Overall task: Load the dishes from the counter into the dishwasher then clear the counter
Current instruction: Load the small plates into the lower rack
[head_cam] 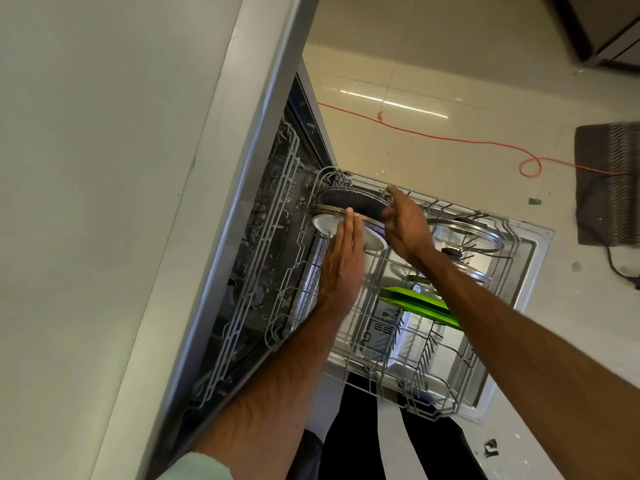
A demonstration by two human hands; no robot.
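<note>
The dishwasher's lower rack (446,407) is pulled out over the open door (533,271). At its far left corner stand a dark speckled plate (349,200), a gold-rimmed plate edge (329,210) and a white plate (327,225), all on edge. My left hand (343,261) lies with straight fingers against the white plate. My right hand (405,225) grips the right rim of the dark speckled plate. A green board (422,306) leans in the middle of the rack. A glass lid (464,233) lies at the rack's far right.
The white counter (104,202) fills the left side, its edge above the dishwasher opening. The upper rack (263,271) sits inside the machine. An orange cord (450,140) crosses the tiled floor toward a grey mat (606,185). My dark trouser legs (356,438) stand near the door.
</note>
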